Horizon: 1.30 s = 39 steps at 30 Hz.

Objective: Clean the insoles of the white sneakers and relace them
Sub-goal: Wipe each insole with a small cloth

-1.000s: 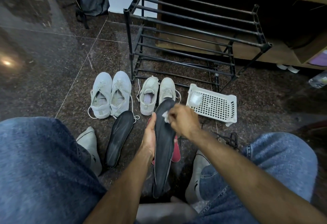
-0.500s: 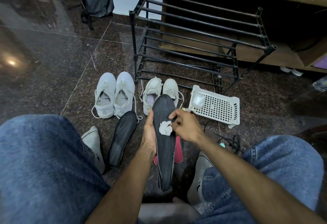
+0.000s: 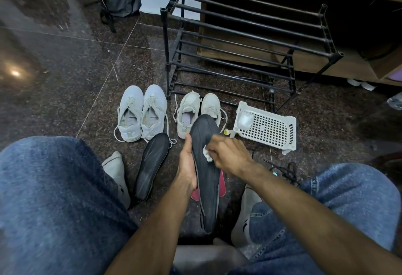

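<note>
The left hand [image 3: 188, 167] grips the dark insole [image 3: 206, 179] along its edge. The right hand [image 3: 228, 155] pinches a white wipe [image 3: 207, 155] against the insole's surface.

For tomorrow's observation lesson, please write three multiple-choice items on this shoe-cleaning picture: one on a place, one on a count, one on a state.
1. Where does the second dark insole lie?
A. On the floor beside the left hand
B. In the white basket
C. On the black rack

2. How many white sneakers stand in front of the rack?
A. Two
B. Four
C. Six

3. What is the right hand doing?
A. Hanging idle
B. Tying a lace
C. Holding a white wad on the held insole

Answers:
1 A, it lies flat on the tiles, left of the left hand.
2 B, two pairs stand side by side.
3 C, the white wad sits under its fingers on the held insole.
</note>
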Motion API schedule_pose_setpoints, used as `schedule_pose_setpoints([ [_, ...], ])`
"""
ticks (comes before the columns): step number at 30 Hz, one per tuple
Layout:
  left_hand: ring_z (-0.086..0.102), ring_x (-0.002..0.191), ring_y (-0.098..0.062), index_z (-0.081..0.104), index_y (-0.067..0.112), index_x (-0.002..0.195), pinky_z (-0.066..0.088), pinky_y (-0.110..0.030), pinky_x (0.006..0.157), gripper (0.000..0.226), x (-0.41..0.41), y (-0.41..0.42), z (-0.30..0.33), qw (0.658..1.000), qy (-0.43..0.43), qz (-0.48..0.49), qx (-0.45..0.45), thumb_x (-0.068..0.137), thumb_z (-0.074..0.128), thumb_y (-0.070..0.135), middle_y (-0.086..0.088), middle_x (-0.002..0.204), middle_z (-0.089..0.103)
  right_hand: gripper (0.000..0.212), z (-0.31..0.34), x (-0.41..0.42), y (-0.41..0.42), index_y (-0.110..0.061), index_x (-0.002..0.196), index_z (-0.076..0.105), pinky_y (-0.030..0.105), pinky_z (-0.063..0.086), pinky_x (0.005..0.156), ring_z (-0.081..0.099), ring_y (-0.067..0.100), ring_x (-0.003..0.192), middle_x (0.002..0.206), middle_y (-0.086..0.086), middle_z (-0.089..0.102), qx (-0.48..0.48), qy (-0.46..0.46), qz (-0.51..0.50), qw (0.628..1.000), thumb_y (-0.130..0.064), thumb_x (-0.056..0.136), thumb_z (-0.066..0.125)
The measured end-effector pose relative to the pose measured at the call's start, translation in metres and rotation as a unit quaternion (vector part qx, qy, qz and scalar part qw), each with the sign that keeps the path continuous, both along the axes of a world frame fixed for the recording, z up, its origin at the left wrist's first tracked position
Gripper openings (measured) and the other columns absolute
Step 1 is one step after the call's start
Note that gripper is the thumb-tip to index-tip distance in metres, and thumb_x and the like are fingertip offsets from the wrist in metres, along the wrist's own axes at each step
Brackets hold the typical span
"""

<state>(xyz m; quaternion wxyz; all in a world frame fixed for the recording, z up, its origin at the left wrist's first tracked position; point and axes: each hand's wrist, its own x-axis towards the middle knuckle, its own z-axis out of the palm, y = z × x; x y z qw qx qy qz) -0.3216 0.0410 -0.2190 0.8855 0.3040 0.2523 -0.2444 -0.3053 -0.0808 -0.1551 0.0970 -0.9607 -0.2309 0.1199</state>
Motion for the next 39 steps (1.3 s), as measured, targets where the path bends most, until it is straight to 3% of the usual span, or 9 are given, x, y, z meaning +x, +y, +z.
schedule_pose_setpoints([
  [5,0.069,0.095,-0.032,0.069,0.005,0.116,0.054,-0.039,0.082,0.079,0.001,-0.007,0.003,0.999,-0.014,-0.025,0.038,0.083,0.043,0.072,-0.023,0.11,0.068,0.022,0.005,0.03,0.003,-0.018,0.104,0.07,0.043,0.052,0.081,0.063,0.028,0.09,0.108,0.0,0.063,0.034,-0.059,-0.125,0.99,-0.019,0.093,0.051],
  [8,0.07,0.095,-0.03,0.071,0.008,0.113,0.055,-0.039,0.082,0.079,0.008,0.002,0.003,0.999,-0.003,-0.011,0.051,0.083,0.04,0.074,-0.021,0.108,0.07,0.021,0.0,0.009,0.013,-0.019,0.102,0.072,0.044,0.053,0.082,0.064,0.026,0.09,0.103,-0.001,0.066,0.08,-0.025,-0.101,0.991,-0.016,0.09,0.055],
  [13,0.06,0.119,-0.035,0.059,0.002,0.129,0.046,-0.048,0.104,0.098,0.012,0.008,-0.008,0.999,0.018,0.023,0.032,0.071,0.054,0.081,-0.023,0.129,0.061,0.022,-0.004,-0.035,0.008,-0.02,0.098,0.073,0.041,0.053,0.08,0.065,0.024,0.084,0.099,-0.004,0.067,0.089,0.021,-0.012,0.996,-0.017,0.088,0.054],
  [17,0.069,0.093,-0.031,0.073,0.007,0.107,0.056,-0.041,0.084,0.079,0.007,-0.007,0.0,1.0,0.009,-0.018,0.002,0.085,0.039,0.074,-0.02,0.104,0.071,0.023,0.003,0.007,0.0,-0.02,0.097,0.07,0.036,0.049,0.072,0.063,0.028,0.086,0.103,-0.003,0.063,0.005,-0.046,-0.05,0.998,-0.017,0.091,0.048],
  [22,0.069,0.091,-0.03,0.077,0.008,0.098,0.053,-0.04,0.086,0.076,0.003,-0.005,0.005,1.0,0.001,-0.027,-0.005,0.09,0.036,0.07,-0.021,0.103,0.07,0.022,0.001,0.019,0.012,-0.021,0.099,0.071,0.039,0.049,0.077,0.063,0.03,0.093,0.107,-0.002,0.064,0.016,-0.049,-0.138,0.989,-0.021,0.09,0.051],
  [28,0.067,0.09,-0.031,0.061,-0.002,0.122,0.054,-0.038,0.083,0.089,0.017,0.011,0.004,0.998,0.006,0.048,-0.029,0.088,0.031,0.075,-0.024,0.105,0.069,0.022,-0.009,-0.047,0.012,-0.028,0.104,0.072,0.035,0.05,0.084,0.061,0.022,0.1,0.109,-0.008,0.064,0.08,0.038,-0.111,0.99,-0.025,0.09,0.055],
  [32,0.066,0.096,-0.031,0.071,0.0,0.111,0.047,-0.04,0.095,0.087,0.025,0.01,0.012,0.995,-0.013,0.085,-0.055,0.09,0.029,0.074,-0.022,0.111,0.067,0.01,-0.012,-0.037,-0.005,-0.027,0.09,0.077,0.029,0.049,0.073,0.054,0.01,0.093,0.104,-0.01,0.052,0.202,0.027,-0.224,0.953,-0.024,0.085,0.069],
  [36,0.058,0.112,-0.036,0.069,0.0,0.115,0.051,-0.044,0.092,0.09,0.026,0.013,0.017,0.993,-0.034,0.095,-0.068,0.087,0.031,0.077,-0.027,0.133,0.055,0.012,-0.015,-0.031,0.005,-0.022,0.083,0.078,0.028,0.051,0.074,0.064,0.014,0.077,0.082,-0.011,0.065,0.29,0.072,-0.313,0.902,-0.013,0.079,0.072],
  [39,0.061,0.104,-0.034,0.063,0.0,0.122,0.052,-0.043,0.091,0.084,0.018,0.006,0.016,0.994,-0.05,0.072,-0.061,0.086,0.041,0.072,-0.025,0.122,0.061,0.012,-0.019,-0.02,0.009,-0.016,0.08,0.078,0.027,0.053,0.076,0.066,0.012,0.075,0.082,-0.005,0.072,0.319,0.071,-0.353,0.876,-0.006,0.078,0.072],
])
